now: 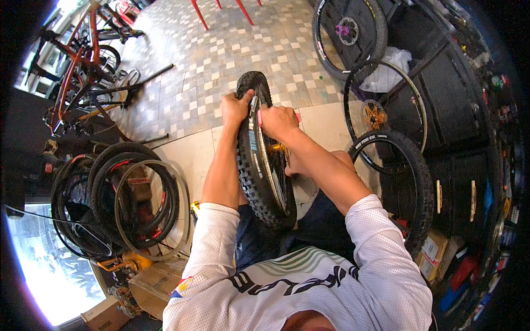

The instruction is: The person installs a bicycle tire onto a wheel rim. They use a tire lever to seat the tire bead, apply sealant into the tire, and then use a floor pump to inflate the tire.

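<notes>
A knobby black bicycle tire (251,182) on a wheel stands upright between my legs, tilted slightly. Its silver rim (271,171) and gold hub (277,148) show on the right side. My left hand (236,108) grips the tire near its far end, thumb over the sidewall. Closed in a fist at the rim's right edge, my right hand (280,122) holds a slim pink tool (260,118). Only the tool's ends stick out of the fist, so its exact kind is hidden.
Several loose tires (99,187) are stacked at left, beside a cardboard box (157,287). An orange bicycle frame (77,66) stands beyond them. At right, a bare wheel (422,121), a tire (422,182) and another wheel (381,33) lean by black cabinets (458,121). Red legs (243,12) stand far ahead.
</notes>
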Demonstrator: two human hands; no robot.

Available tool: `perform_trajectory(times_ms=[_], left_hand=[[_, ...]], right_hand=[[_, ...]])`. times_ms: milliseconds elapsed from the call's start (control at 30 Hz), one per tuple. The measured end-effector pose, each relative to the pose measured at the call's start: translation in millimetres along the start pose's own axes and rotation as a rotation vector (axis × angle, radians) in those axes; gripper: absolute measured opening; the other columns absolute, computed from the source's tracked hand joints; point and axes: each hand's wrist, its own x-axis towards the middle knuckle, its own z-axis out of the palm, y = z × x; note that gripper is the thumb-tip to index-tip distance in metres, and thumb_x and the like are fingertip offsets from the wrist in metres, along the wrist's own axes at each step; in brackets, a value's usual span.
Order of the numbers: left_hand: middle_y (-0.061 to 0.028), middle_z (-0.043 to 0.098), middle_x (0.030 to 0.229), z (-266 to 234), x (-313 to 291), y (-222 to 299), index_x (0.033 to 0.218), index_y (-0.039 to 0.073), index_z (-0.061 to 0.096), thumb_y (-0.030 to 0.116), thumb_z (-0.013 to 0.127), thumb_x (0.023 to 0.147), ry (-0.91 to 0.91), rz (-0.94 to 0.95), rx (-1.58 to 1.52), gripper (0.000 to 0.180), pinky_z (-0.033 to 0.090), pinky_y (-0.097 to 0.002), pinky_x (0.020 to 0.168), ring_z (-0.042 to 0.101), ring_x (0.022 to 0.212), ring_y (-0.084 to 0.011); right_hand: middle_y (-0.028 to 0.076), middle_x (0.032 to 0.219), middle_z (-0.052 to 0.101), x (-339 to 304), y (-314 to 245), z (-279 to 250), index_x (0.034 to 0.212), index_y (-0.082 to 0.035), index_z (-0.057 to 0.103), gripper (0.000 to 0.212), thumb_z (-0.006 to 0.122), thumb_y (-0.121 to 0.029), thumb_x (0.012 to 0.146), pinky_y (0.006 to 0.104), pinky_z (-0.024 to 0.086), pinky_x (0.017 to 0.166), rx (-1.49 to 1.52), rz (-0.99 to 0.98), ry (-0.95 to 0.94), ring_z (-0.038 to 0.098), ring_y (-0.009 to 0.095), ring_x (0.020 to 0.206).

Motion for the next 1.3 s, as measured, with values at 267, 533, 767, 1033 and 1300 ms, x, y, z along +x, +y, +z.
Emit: perform_trajectory(times_ms=[267,533,767,1033,1300], left_hand=[[-0.0278,0.072,0.086,24.9,33.5,-10.5,0.091,-0.004,0.075,0.052,0.081,0.071,0.065,-0.097,-0.251,0.060,0.053,-0.0466,0.082,0.072,0.086,-0.0400],[-0.0282,0.071,0.090,23.6,69.4,-21.6,0.092,-0.002,0.075,0.046,0.079,0.074,0.125,-0.106,-0.130,0.052,0.054,-0.0466,0.083,0.071,0.089,-0.0417],[-0.0288,0.071,0.091,12.3,70.8,-29.5,0.092,-0.003,0.074,0.044,0.076,0.075,0.161,-0.124,-0.088,0.049,0.053,-0.0488,0.086,0.069,0.094,-0.0452],[-0.0311,0.070,0.093,-9.5,58.6,-62.1,0.091,-0.005,0.072,0.044,0.073,0.077,0.227,-0.177,-0.025,0.051,0.052,-0.0486,0.088,0.068,0.096,-0.0469],[-0.0324,0.069,0.090,-65.9,-11.3,-10.9,0.095,-0.007,0.071,0.045,0.072,0.074,0.129,-0.206,-0.002,0.056,0.053,-0.0502,0.084,0.069,0.093,-0.0457]], right_hand=[[0.022,0.091,0.073,50.1,23.6,4.7,0.094,-0.005,0.072,0.026,0.053,-0.021,0.089,0.0501,0.059,0.072,-0.008,0.012,-0.096,0.074,0.036,0.083],[0.022,0.100,0.073,114.1,37.7,16.4,0.094,-0.005,0.074,0.025,0.054,-0.019,0.086,0.0501,0.058,0.079,-0.037,-0.060,-0.227,0.073,0.037,0.093],[0.023,0.106,0.072,161.9,28.4,35.5,0.101,-0.005,0.075,0.028,0.057,-0.019,0.085,0.0498,0.058,0.084,-0.014,-0.059,-0.351,0.071,0.038,0.098],[0.020,0.105,0.073,167.6,-6.1,29.2,0.099,-0.006,0.075,0.026,0.060,-0.019,0.082,0.0486,0.057,0.086,-0.020,-0.170,-0.408,0.071,0.036,0.098],[0.019,0.087,0.074,76.7,-27.2,-19.7,0.086,-0.009,0.076,0.014,0.065,-0.015,0.081,0.0471,0.059,0.074,-0.006,-0.219,-0.230,0.074,0.034,0.084]])
